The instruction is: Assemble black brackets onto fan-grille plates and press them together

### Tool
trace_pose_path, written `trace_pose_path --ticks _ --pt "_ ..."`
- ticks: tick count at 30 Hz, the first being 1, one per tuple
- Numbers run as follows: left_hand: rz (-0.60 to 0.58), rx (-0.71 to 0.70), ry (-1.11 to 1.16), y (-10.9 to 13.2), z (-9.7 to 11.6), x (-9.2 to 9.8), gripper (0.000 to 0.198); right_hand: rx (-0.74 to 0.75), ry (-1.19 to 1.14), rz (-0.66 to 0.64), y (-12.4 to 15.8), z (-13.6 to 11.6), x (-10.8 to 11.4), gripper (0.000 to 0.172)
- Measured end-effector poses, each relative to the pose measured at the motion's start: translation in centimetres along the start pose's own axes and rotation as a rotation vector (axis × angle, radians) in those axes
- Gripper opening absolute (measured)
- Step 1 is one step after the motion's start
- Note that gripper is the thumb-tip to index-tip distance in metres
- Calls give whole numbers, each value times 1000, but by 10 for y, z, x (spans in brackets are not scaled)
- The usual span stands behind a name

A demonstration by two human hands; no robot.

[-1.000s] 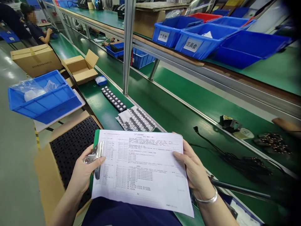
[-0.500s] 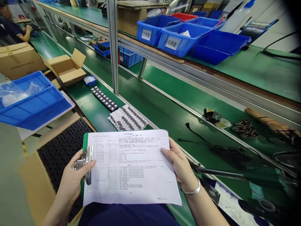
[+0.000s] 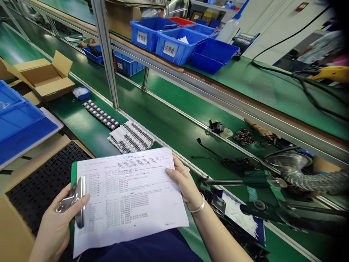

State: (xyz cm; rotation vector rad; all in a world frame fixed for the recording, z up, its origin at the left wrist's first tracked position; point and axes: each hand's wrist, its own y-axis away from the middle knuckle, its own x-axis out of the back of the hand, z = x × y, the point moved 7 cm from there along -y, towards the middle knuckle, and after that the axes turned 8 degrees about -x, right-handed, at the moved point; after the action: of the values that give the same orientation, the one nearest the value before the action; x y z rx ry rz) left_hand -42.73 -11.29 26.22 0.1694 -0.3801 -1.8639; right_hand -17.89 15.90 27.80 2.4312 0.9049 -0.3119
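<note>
A green clipboard (image 3: 73, 175) carries a printed sheet of paper (image 3: 128, 203), tilted toward me in front of my lap. My left hand (image 3: 60, 214) grips the clipboard's left side, with the thumb by its metal clip (image 3: 79, 202). On the other side, my right hand (image 3: 184, 180) pinches the sheet's right edge, thumb on top and fingers behind. Whether those fingers also touch the board is hidden. Just beyond the sheet lie white strips with black parts (image 3: 132, 137) and a row of black pieces with round white tops (image 3: 100, 114).
A cardboard box of black parts (image 3: 46, 182) and a blue bin (image 3: 21, 120) stand at left, an open carton (image 3: 43, 74) behind. Blue bins (image 3: 177, 45) line the shelf. At right are black cables (image 3: 231, 160), a flexible duct (image 3: 308, 178) and another person's hand (image 3: 261, 130).
The view has swung to the right, so the bench and bins sit further left. Both hands keep their hold on the clipboard and sheet, which appear slightly more tilted.
</note>
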Motion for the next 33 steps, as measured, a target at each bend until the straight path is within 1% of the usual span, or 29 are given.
trace_pose_path --ticks 6,12,16,19,22,24,27,30,33 --pt "-4 -30 -30 -6 -5 5 66 32 -14 12 1 -2 1 41" --pt "-11 6 -27 -8 -11 8 70 21 -44 24 1 0 3 40" --pt "-28 -8 -29 -9 -10 7 66 12 -46 45 0 1 5 41" --pt "-17 -18 -24 -10 -11 7 61 14 -38 58 -1 0 5 37" --pt "-12 -9 -19 -10 -11 7 62 6 -35 66 -1 1 4 32" --pt "0 -13 -17 -7 -7 5 63 -7 -38 72 -1 2 4 33" --pt "-10 -37 -5 0 5 -1 63 -26 -34 92 1 3 5 38" --pt "-44 -36 16 7 14 -8 63 -50 -18 123 2 6 7 40" --pt "-87 -30 31 10 19 -11 66 -72 12 159 3 8 10 42"
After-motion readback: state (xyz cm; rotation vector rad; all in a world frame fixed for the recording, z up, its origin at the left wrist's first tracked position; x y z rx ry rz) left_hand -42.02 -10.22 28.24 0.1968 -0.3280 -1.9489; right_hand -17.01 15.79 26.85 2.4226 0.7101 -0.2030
